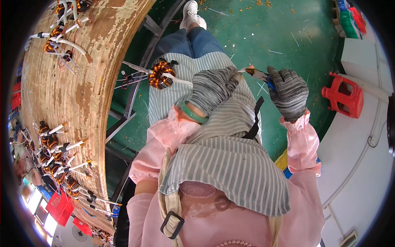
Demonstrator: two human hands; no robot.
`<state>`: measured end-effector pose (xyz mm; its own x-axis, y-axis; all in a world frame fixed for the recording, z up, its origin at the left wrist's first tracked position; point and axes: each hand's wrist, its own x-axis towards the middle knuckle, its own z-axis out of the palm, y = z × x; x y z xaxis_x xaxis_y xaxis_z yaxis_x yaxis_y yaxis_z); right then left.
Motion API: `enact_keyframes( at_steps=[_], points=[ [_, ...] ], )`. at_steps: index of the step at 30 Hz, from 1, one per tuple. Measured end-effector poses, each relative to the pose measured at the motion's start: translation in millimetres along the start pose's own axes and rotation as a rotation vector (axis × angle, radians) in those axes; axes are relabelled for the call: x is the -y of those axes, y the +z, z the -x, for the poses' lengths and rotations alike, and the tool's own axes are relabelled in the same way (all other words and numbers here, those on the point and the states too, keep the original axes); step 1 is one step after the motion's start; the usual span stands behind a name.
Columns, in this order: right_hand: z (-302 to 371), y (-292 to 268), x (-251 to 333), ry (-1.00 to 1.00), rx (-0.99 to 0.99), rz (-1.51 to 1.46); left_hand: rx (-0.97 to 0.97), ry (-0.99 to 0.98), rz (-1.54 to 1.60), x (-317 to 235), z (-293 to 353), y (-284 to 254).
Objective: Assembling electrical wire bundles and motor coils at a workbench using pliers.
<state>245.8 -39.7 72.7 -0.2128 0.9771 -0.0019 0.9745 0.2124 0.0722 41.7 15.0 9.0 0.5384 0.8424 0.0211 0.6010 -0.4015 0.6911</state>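
A toroidal coil (161, 75) wound with copper wire hangs over my lap, left of my gloved left hand (214, 88). My left fingers are closed around its white-sleeved lead (181, 80), whose bare copper end (249, 70) sticks out past them to the right. My right hand (289, 91), in the same grey striped knit glove, grips blue-handled pliers (260, 75). The metal jaws are at the copper end; whether they bite on it is too small to tell. Further thin leads (133, 78) trail from the coil toward the bench.
At the left is a worn wooden bench (88, 111) on a metal frame (123, 123). Several similar coils (51, 142) lie along it, with more at its far end (57, 41). A red plastic stool (343, 95) stands at the right by the wall. Wire scraps litter the green floor (263, 37).
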Motion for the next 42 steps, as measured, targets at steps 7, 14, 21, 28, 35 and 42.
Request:
enact_keyframes(
  at_steps=[7, 14, 21, 28, 35, 42],
  points=[
    [1, 2, 28, 0.14, -0.152, -0.073, -0.196, 0.059, 0.224, 2, 1, 2],
    [3, 15, 41, 0.26, -0.263, -0.302, -0.303, 0.158, 0.384, 9, 2, 6],
    [7, 25, 39, 0.306, -0.311, -0.309, -0.26, 0.042, 0.481, 5, 4, 3],
    [-7, 23, 42, 0.291, -0.314, -0.275, -0.263, -0.024, 0.533, 10, 2, 3],
    [-17, 21, 47, 0.294, -0.296, -0.279, -0.252, -0.067, 0.503, 7, 2, 4],
    [-22, 22, 44, 0.293, -0.247, -0.212, -0.36, 0.066, 0.341, 7, -4, 8]
  ],
)
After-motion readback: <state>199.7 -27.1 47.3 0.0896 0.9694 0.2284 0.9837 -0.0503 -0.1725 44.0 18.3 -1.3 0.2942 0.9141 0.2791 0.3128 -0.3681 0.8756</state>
